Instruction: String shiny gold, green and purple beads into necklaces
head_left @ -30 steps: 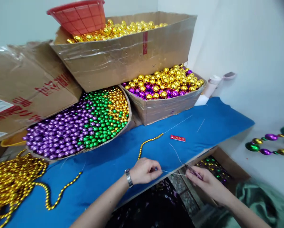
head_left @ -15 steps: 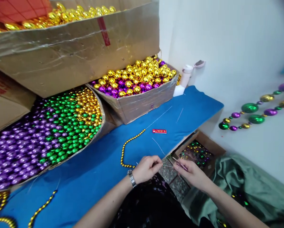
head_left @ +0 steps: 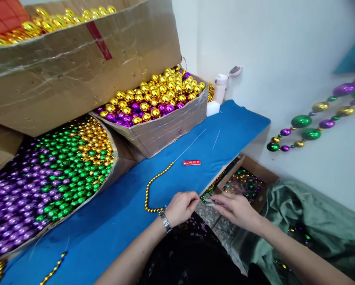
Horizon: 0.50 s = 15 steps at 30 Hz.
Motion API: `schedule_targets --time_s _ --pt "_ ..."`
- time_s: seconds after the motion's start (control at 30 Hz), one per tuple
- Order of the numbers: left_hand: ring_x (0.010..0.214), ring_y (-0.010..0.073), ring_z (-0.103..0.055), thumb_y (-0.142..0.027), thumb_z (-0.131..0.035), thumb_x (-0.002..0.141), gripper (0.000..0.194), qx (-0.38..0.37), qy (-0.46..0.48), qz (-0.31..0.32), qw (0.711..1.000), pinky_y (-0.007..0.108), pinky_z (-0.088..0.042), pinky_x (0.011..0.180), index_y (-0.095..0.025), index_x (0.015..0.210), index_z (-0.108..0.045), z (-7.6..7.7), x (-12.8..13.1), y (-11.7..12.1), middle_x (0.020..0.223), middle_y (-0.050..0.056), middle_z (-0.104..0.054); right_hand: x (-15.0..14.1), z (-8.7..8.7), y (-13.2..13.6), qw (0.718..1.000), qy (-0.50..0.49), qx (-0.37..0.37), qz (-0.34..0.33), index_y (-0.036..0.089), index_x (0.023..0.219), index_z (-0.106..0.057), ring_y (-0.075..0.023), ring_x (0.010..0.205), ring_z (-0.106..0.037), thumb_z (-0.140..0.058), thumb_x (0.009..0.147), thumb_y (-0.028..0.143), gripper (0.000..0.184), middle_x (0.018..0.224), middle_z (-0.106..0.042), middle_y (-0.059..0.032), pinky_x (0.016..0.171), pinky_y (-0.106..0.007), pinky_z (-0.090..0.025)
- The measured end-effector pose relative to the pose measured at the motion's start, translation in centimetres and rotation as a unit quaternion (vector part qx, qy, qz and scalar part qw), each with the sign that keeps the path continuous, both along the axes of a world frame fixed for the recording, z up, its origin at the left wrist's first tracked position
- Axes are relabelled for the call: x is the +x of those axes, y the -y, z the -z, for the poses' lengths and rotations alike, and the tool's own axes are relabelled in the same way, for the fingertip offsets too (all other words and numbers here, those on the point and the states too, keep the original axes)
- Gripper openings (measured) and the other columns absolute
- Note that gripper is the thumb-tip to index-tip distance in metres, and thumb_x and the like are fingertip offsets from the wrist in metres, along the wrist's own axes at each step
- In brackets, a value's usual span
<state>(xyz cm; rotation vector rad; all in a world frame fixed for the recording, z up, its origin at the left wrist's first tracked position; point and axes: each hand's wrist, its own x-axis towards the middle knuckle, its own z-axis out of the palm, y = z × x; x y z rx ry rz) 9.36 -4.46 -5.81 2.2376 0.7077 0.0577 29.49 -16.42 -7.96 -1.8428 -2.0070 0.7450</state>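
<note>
My left hand (head_left: 182,208), a watch on its wrist, is closed in a pinch over the front edge of the blue cloth; whatever sits between its fingertips is too small to make out. Just to its right, my right hand (head_left: 238,209) is closed around small scissors (head_left: 209,201), whose metal blades point at the left fingertips. Beyond the left wrist, a string of gold beads (head_left: 147,192) lies curved on the cloth, a bare thread running from its far end. A red packet (head_left: 191,162) lies behind it.
Cardboard boxes of beads line the table's back: gold and purple balls (head_left: 162,93), and purple, green and gold beads (head_left: 73,166). A pale bottle (head_left: 221,89) stands in the corner. A large-bead necklace (head_left: 302,120) hangs at right. Below the table edge is a box of beads (head_left: 245,184).
The scissors' blades, spread apart before, now look closer together near my left fingertips. The white thread by my left hand no longer shows. The camera view has shifted.
</note>
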Motion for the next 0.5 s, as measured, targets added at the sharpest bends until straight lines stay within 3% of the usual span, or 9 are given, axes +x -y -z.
schedule_targets --time_s 0.5 --pt "0.069 0.0139 -0.059 -0.024 -0.043 0.087 0.02 -0.011 0.014 0.012 1.0 0.022 -0.038 0.063 -0.019 0.079 -0.061 -0.25 0.71 0.35 0.074 0.001 -0.065 -0.88 0.41 -0.9 0.995 0.094 0.025 -0.037 0.031 0.108 -0.061 -0.0148 0.073 -0.061 -0.036 0.094 0.041 0.03 0.08 -0.062 -0.0014 0.059 -0.022 -0.039"
